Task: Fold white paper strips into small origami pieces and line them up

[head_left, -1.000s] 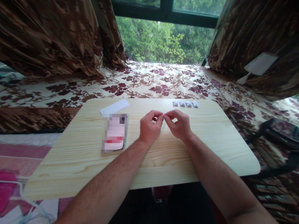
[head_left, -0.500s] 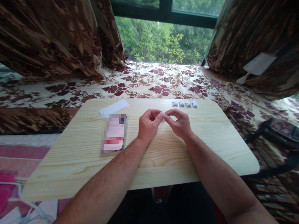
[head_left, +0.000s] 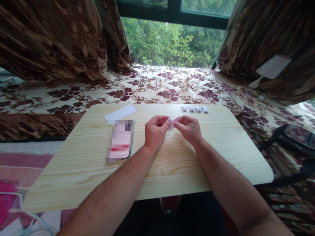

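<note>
Between my fingertips, over the far half of the table, is a small white piece of paper point(head_left: 171, 125), mostly covered by the fingers. My left hand point(head_left: 157, 128) pinches its left side with thumb and forefinger. From the right, my right hand point(head_left: 188, 127) pinches the other side, fingers curled. Just beyond the right hand, several small white folded paper pieces point(head_left: 195, 109) with raised points stand in a row near the table's far edge. White paper strips point(head_left: 119, 113) lie together to the left of my left hand.
A phone point(head_left: 120, 141), partly blurred out, lies on the wooden table point(head_left: 172, 177) left of my forearm. A flower-patterned covered ledge point(head_left: 157, 83) runs behind the table. At the right are a black chair-like frame point(head_left: 292, 147) and a white lamp-like panel point(head_left: 273, 67).
My right fingers have curled in and shifted slightly at the paper. The left hand has moved a touch leftward, and the fingertips are a little farther apart.
</note>
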The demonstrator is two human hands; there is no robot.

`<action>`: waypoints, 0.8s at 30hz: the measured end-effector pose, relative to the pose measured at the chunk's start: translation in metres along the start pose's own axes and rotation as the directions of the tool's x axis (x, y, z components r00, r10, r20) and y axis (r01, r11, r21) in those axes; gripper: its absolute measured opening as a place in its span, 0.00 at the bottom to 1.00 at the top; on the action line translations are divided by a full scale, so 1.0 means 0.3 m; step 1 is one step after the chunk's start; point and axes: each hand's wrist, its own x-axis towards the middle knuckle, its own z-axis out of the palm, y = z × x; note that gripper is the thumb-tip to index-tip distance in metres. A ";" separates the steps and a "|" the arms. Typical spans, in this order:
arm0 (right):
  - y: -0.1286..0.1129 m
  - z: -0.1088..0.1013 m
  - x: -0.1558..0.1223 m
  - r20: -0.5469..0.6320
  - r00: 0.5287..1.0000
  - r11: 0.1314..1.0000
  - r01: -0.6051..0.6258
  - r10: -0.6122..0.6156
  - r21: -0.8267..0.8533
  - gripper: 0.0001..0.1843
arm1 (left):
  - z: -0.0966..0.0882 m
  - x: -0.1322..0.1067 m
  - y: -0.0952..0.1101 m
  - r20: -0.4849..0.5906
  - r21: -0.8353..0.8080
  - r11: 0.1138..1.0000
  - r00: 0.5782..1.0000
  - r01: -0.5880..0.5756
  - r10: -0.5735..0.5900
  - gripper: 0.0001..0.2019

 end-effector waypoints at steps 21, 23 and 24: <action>-0.016 0.003 0.011 0.044 0.985 0.970 -0.171 0.166 0.174 0.08 | -0.007 0.012 -0.010 -0.044 -0.036 0.999 0.999 -0.001 0.000 0.15; -0.020 0.003 0.012 0.045 0.979 0.959 -0.205 0.200 0.196 0.10 | -0.006 0.012 -0.010 -0.042 -0.039 0.999 0.999 0.012 -0.013 0.16; -0.022 0.003 0.012 0.047 0.975 0.953 -0.222 0.217 0.207 0.11 | -0.006 0.012 -0.010 -0.039 -0.040 0.999 0.999 0.017 -0.018 0.16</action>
